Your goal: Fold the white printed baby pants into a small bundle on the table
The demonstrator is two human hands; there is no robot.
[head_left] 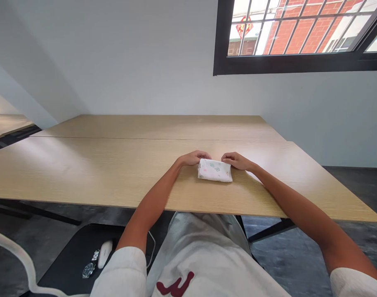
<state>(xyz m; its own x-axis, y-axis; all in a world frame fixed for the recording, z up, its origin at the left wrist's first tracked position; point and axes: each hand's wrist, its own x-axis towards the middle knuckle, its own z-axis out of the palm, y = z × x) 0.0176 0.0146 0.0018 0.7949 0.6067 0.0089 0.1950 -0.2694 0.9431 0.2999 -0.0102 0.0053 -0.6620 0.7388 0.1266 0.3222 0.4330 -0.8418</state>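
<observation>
- I have a white bundle (215, 170), folded into a flat oblong and printed with small green and pink motifs, on the near part of the pale wood worktop (98, 173); I take it as my clock centre.
- My left hand (195, 157) is at about 10 o'clock, at the bundle's far left corner, fingers bent; I can't tell whether they grip it.
- My right hand (235, 160) is at about 2 o'clock, by the far right corner, fingers curled with the tips at its far edge; a firm pinch I can't confirm.
- The hands are apart, the bundle's far edge running between them.
- At 8 o'clock, below worktop level, I see a black seat (67, 255) carrying a metal-band watch (89, 269) just beside a rounded white object (105, 254).
- A curved white tube (25, 260) crosses further out at 8 o'clock.
- Up at 1 o'clock is a barred, dark-framed window (287, 64), red brickwork beyond.
</observation>
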